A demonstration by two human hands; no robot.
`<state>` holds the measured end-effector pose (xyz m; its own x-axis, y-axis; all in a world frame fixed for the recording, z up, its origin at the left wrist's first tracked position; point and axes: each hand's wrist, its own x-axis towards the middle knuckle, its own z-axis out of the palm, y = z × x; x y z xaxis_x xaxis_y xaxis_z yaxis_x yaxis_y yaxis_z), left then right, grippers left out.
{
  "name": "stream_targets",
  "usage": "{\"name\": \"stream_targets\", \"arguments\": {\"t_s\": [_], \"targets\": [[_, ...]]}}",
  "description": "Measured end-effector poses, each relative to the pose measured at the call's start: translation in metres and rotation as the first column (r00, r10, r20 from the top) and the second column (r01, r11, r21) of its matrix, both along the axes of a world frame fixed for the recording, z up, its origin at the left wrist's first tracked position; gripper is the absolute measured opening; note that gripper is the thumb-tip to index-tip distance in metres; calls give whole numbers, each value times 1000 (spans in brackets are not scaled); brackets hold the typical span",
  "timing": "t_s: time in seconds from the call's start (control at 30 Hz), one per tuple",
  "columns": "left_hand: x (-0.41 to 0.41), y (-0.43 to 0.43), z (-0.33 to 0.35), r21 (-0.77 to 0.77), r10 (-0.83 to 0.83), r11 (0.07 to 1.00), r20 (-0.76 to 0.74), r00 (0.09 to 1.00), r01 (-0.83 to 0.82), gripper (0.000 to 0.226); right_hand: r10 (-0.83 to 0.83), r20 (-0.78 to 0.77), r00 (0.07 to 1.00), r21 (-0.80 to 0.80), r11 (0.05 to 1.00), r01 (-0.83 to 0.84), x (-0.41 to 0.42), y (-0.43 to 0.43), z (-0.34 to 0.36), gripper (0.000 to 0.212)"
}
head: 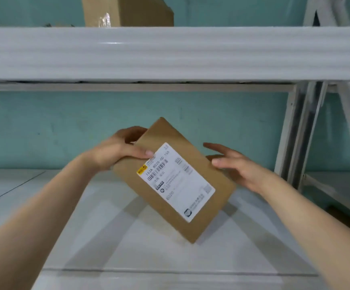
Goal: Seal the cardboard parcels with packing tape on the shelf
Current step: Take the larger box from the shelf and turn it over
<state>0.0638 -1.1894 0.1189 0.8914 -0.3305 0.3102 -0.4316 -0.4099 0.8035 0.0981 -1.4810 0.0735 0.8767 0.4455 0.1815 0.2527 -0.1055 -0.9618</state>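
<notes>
A flat brown cardboard parcel [199, 208] with a white shipping label [175, 181] is tilted above the white shelf surface [128, 243], its lower corner near the surface. My left hand [117, 151] grips its upper left edge, thumb on the front face and fingers behind. My right hand [234, 164] is at the parcel's right edge with fingers spread; the thumb touches the edge, but no firm hold is visible. No tape roll is in view.
A white shelf beam [170, 53] crosses overhead. A larger cardboard box [128, 11] stands on that upper shelf. White metal uprights and braces [308, 132] rise at the right. A teal wall lies behind.
</notes>
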Motion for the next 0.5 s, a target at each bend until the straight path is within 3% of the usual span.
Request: {"name": "stream_targets", "arguments": {"t_s": [0.07,0.17,0.23,0.33,0.4,0.5], "targets": [[0,-2,22,106,-78,991,-57,995,83,63,168,-2,986,-112,979,-167,-1,8,5,85],[2,-6,45,179,-121,974,-117,986,141,57,259,-20,966,-51,964,-260,-1,22,9,85],[9,-4,51,217,-13,976,-63,998,26,57,202,-38,979,32,979,-200,4,28,6,82],[26,7,40,276,326,907,20,945,-319,79,70,-71,995,163,985,-58,15,28,-2,75],[33,12,19,138,366,927,-129,922,-349,96,30,-100,995,239,971,-5,19,30,-6,62],[38,12,-21,-201,133,954,-382,915,-223,100,-5,-181,983,314,947,62,21,36,-9,41]]}}
